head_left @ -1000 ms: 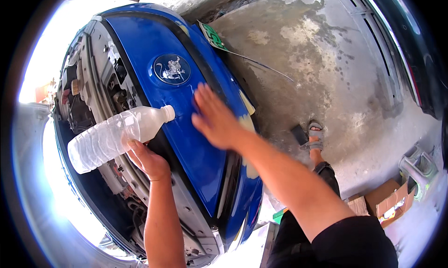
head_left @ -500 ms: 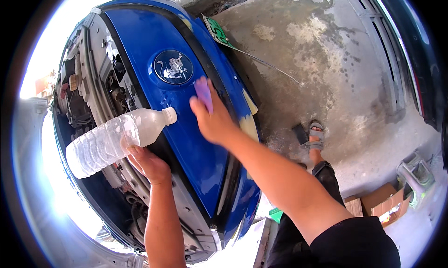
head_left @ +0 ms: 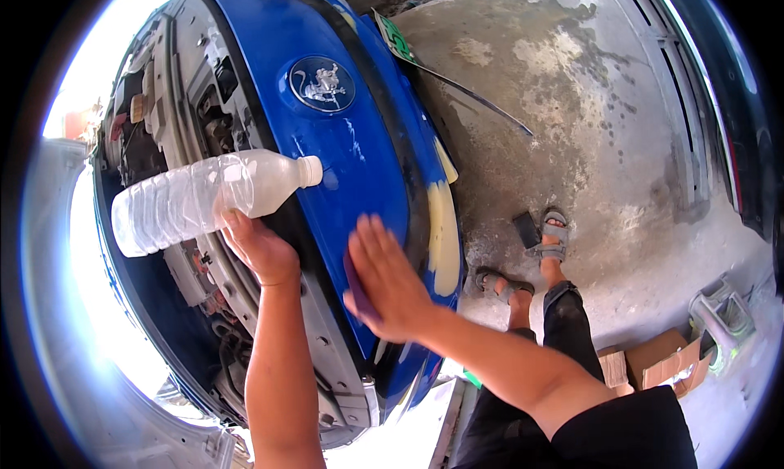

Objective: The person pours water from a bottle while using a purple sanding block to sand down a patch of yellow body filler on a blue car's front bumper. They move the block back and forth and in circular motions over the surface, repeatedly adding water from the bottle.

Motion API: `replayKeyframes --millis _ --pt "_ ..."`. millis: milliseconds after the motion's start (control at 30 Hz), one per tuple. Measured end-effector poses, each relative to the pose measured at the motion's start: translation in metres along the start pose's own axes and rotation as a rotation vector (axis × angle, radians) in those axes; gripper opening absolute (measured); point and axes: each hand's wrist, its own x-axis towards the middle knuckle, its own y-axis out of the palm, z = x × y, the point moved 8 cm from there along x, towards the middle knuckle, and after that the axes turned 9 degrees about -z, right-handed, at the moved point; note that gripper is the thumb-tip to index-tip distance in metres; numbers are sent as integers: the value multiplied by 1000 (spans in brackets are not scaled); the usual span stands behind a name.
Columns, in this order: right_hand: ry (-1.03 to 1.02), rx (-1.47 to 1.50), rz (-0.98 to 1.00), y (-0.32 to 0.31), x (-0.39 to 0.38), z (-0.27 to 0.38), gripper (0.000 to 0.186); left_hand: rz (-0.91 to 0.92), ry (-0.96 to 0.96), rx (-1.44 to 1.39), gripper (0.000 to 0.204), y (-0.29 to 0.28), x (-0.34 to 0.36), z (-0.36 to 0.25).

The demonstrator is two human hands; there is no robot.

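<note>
My left hand [head_left: 263, 248] holds a clear plastic bottle [head_left: 208, 193] from below. The bottle lies nearly on its side, uncapped, its mouth pointing right over the blue front panel [head_left: 282, 28] of a car. Under my right hand [head_left: 388, 285], fingers extended together, is a thin purple piece of sandpaper [head_left: 358, 288], pressed flat on the panel's near part. Most of the sandpaper is hidden by the palm. A round emblem [head_left: 322, 84] with a silver animal figure sits farther up the panel, with whitish wet streaks [head_left: 354, 140] just below it.
The open engine bay [head_left: 184, 248] lies left of the panel. Cream filler patches [head_left: 443, 240] mark the bumper. A green-and-white plate [head_left: 394, 36] juts over the concrete floor [head_left: 523, 85]. My sandalled feet [head_left: 554, 236], a cardboard box [head_left: 657, 359] and a grey stool [head_left: 723, 318] are at right.
My right hand has slid the sandpaper from beside the emblem down the panel towards me. The bottle has tipped closer to level, and the car sits slightly farther right in view.
</note>
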Motion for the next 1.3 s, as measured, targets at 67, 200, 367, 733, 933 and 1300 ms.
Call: replayKeyframes --millis 67,200,367,733,933,1300 --pt "-45 29 -25 0 -14 11 75 -2 -16 -51 52 4 2 -7" --pt "-167 -108 -70 -20 76 -3 78 -95 -100 -89 48 13 2 -4" --pt "-129 -90 -15 0 18 19 74 -82 -125 -175 45 11 4 -6" --pt "-93 -134 -100 -2 53 -2 84 -26 -50 -118 53 -31 -25 -35" --pt "-168 -10 22 8 -37 41 85 -133 -11 -148 60 -88 -89 -48" --pt "-174 13 100 11 -63 57 76 -245 -69 -246 58 -108 -100 -15"
